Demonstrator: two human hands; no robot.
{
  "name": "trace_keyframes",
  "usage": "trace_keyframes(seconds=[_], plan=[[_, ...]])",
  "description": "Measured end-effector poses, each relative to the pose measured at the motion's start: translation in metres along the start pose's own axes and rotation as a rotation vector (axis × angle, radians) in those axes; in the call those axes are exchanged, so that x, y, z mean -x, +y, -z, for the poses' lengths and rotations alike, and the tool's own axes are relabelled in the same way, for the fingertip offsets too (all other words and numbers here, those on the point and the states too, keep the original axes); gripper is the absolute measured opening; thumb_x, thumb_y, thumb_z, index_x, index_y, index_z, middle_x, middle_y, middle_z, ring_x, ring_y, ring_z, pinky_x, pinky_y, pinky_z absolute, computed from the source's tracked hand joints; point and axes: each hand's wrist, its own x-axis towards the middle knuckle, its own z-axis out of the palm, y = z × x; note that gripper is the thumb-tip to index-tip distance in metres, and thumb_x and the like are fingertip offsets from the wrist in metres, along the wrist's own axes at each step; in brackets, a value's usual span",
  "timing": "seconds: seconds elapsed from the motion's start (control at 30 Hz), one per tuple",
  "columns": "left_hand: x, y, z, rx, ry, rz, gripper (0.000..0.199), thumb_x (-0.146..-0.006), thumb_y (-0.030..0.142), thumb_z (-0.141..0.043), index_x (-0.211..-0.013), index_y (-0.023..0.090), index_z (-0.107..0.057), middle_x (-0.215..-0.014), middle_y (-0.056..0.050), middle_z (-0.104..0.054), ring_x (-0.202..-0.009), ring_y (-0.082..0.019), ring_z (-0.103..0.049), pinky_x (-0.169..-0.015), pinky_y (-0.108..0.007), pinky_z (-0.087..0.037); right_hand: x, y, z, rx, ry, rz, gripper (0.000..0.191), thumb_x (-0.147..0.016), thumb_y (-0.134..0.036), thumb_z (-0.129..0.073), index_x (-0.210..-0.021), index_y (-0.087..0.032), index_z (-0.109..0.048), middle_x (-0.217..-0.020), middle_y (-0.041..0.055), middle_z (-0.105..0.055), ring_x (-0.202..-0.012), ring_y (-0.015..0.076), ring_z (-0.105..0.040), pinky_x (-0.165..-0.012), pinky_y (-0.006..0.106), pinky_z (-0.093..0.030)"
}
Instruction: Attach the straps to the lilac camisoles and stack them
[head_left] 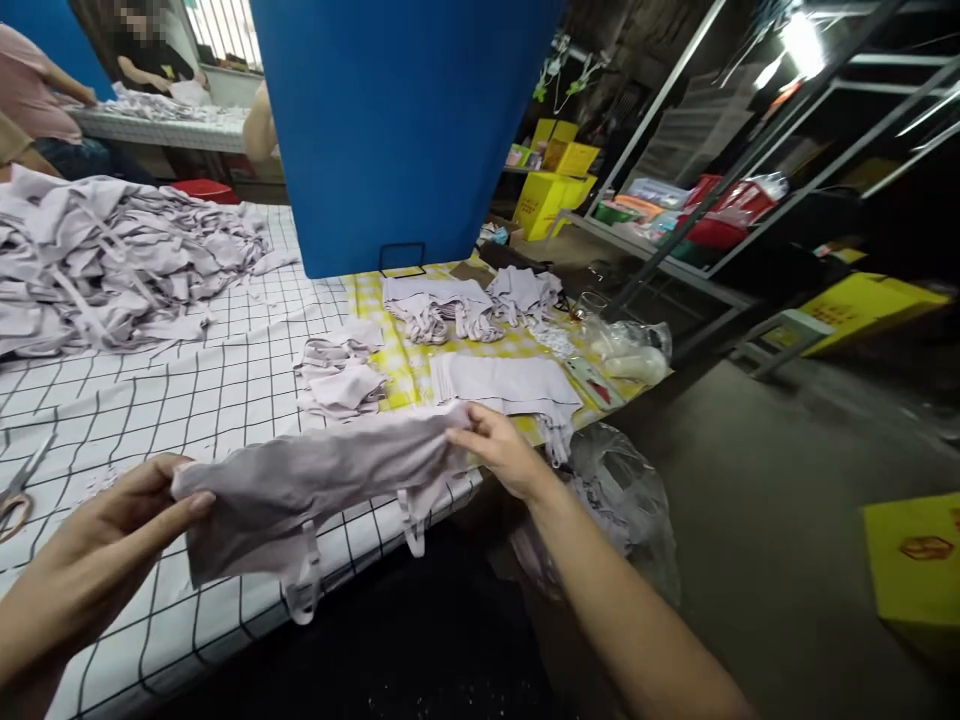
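A pale mauve garment [322, 475] with thin straps hangs stretched between my two hands over the table's front edge. My left hand [127, 530] pinches its left end between thumb and fingers. At the other end, my right hand [499, 445] grips the top corner. Just beyond it lie a flat stack of similar garments [506, 382] and a small crumpled bunch [341, 370]. Further back sit another folded stack [439, 300] and a smaller bunch [523, 292]. Scissors [19, 495] rest on the checked cloth at the far left.
A large garment heap [112, 260] covers the table's back left. A blue panel [397, 130] stands behind the table [247, 390]. Plastic bags [630, 350] lie at the right corner; another bag [622, 500] hangs below. People [150, 60] work behind. Yellow boxes [919, 560] stand right.
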Motion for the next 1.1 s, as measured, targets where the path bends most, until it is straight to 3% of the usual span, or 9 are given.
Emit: trace_keyframes(seconds=[0.1, 0.23, 0.37, 0.5, 0.7, 0.83, 0.93, 1.0, 1.1], plan=[[-0.005, 0.022, -0.038, 0.244, -0.199, -0.025, 0.017, -0.081, 0.041, -0.074, -0.085, 0.027, -0.066, -0.07, 0.001, -0.067, -0.064, -0.019, -0.061, -0.056, -0.031, -0.052, 0.045, -0.019, 0.055, -0.237, 0.159, 0.039, 0.033, -0.07, -0.042, -0.084, -0.094, -0.024, -0.069, -0.09, 0.0013, -0.075, -0.086, 0.0194, -0.07, -0.079, 0.031, -0.055], [-0.038, 0.039, -0.127, 0.498, -0.453, -0.084, 0.029, -0.079, 0.037, -0.079, -0.096, 0.019, -0.064, -0.073, -0.002, -0.068, -0.064, -0.014, -0.061, -0.057, -0.023, -0.05, 0.074, -0.021, 0.127, -0.226, 0.509, 0.098, 0.036, -0.063, -0.042, -0.089, -0.089, -0.024, -0.072, -0.082, 0.0015, -0.075, -0.073, 0.0183, -0.07, -0.069, 0.03, -0.057], [-0.089, 0.044, -0.212, 0.604, -0.563, -0.02, 0.036, -0.075, 0.039, -0.082, -0.093, 0.016, -0.062, -0.072, 0.0, -0.065, -0.061, -0.01, -0.058, -0.056, -0.019, -0.046, 0.058, 0.003, 0.186, -0.177, 0.718, 0.101, 0.043, -0.055, -0.046, -0.091, -0.084, -0.022, -0.07, -0.072, 0.0001, -0.073, -0.062, 0.0165, -0.067, -0.061, 0.029, -0.055], [-0.153, 0.045, -0.265, 0.441, -0.414, 0.007, 0.032, -0.07, 0.036, -0.08, -0.085, 0.016, -0.059, -0.061, 0.004, -0.056, -0.052, -0.008, -0.05, -0.05, -0.019, -0.039, 0.003, 0.037, 0.231, -0.006, 0.784, 0.119, 0.053, -0.049, -0.058, -0.088, -0.079, -0.02, -0.064, -0.066, 0.0001, -0.069, -0.06, 0.018, -0.066, -0.062, 0.033, -0.055], [-0.221, 0.024, -0.301, 0.109, -0.214, 0.127, 0.022, -0.063, 0.017, -0.075, -0.076, 0.017, -0.057, -0.054, 0.006, -0.053, -0.045, -0.01, -0.046, -0.047, -0.022, -0.033, -0.082, 0.098, 0.255, 0.217, 0.766, 0.001, 0.046, -0.056, -0.061, -0.077, -0.07, -0.021, -0.06, -0.06, 0.0005, -0.066, -0.06, 0.0202, -0.063, -0.059, 0.033, -0.052], [-0.235, 0.013, -0.301, -0.048, -0.183, 0.112, 0.021, -0.065, 0.013, -0.071, -0.082, 0.018, -0.059, -0.058, 0.005, -0.057, -0.047, -0.011, -0.047, -0.05, -0.023, -0.034, -0.092, 0.127, 0.261, 0.411, 0.741, -0.048, 0.032, -0.072, -0.053, -0.067, -0.074, -0.022, -0.062, -0.069, 0.0048, -0.07, -0.071, 0.0239, -0.066, -0.067, 0.035, -0.053], [-0.24, 0.015, -0.297, -0.147, -0.186, 0.082, 0.023, -0.068, 0.012, -0.068, -0.09, 0.018, -0.062, -0.067, 0.002, -0.061, -0.056, -0.015, -0.055, -0.057, -0.026, -0.04, -0.085, 0.131, 0.265, 0.546, 0.735, -0.072, 0.027, -0.081, -0.046, -0.06, -0.084, -0.02, -0.066, -0.077, 0.0087, -0.072, -0.08, 0.027, -0.067, -0.074, 0.038, -0.053], [-0.239, 0.02, -0.299, -0.315, -0.148, -0.027, 0.03, -0.071, 0.011, -0.065, -0.1, 0.016, -0.064, -0.079, -0.004, -0.066, -0.071, -0.021, -0.062, -0.069, -0.031, -0.046, -0.08, 0.126, 0.263, 0.626, 0.736, -0.085, 0.028, -0.083, -0.042, -0.059, -0.094, -0.017, -0.067, -0.088, 0.0124, -0.073, -0.091, 0.0305, -0.066, -0.085, 0.044, -0.051], [-0.229, 0.028, -0.314, -0.715, -0.1, -0.435, 0.039, -0.081, 0.01, -0.054, -0.118, 0.012, -0.063, -0.113, -0.016, -0.067, -0.108, -0.031, -0.062, -0.095, -0.042, -0.046, -0.078, 0.112, 0.255, 0.833, 0.704, -0.001, 0.042, -0.09, -0.039, -0.054, -0.123, -0.014, -0.062, -0.126, 0.0194, -0.065, -0.124, 0.0353, -0.053, -0.107, 0.052, -0.038]])
